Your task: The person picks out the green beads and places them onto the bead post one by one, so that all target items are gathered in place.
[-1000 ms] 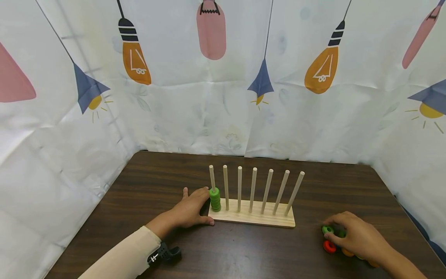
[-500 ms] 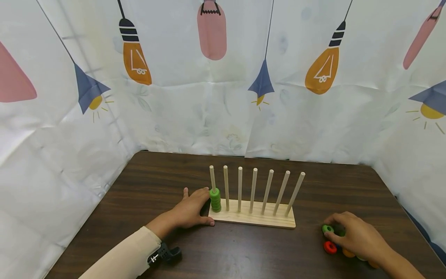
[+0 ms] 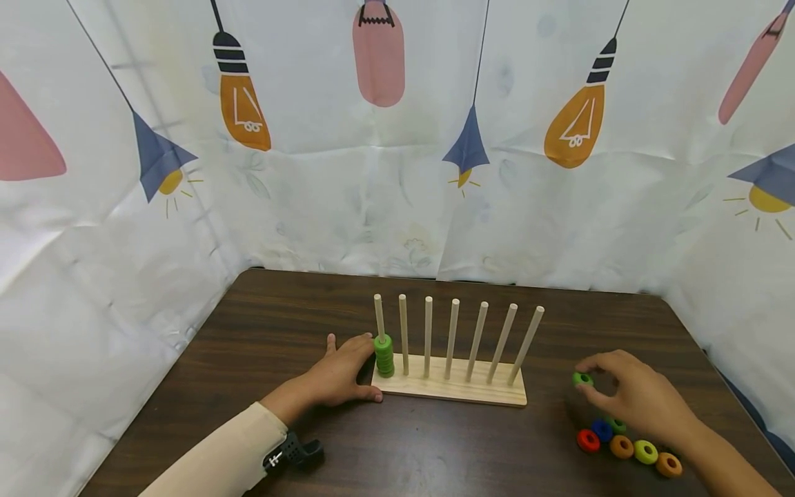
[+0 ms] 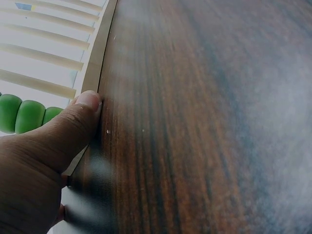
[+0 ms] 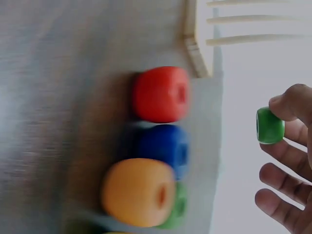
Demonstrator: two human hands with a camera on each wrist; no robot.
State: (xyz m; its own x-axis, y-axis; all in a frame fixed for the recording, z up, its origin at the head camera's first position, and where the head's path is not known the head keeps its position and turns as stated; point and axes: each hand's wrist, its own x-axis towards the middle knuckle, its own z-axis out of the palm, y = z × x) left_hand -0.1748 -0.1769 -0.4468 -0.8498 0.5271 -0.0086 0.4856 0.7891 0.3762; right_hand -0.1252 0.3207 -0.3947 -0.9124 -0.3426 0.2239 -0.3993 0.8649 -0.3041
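Note:
A wooden base (image 3: 450,388) with several upright pegs stands mid-table; green beads (image 3: 384,356) are stacked on its leftmost peg. At the base's left end rests my left hand (image 3: 338,373), its thumb on the front edge and its fingers around the left side. In the left wrist view the thumb (image 4: 73,122) lies against the base beside the green beads. My right hand (image 3: 646,397) pinches one green bead (image 3: 582,379) between thumb and fingers, above the table. The right wrist view shows that green bead (image 5: 270,126) at the fingertips.
Below the right hand lie loose beads: red (image 3: 588,440), blue (image 3: 602,430), green (image 3: 617,424), orange (image 3: 622,446), yellow (image 3: 646,452) and another orange (image 3: 669,464). A patterned curtain (image 3: 397,207) hangs behind the dark table (image 3: 404,449).
My right hand has risen away from the loose beads with a green one pinched in it, uncovering the others. The left hand stays at the base.

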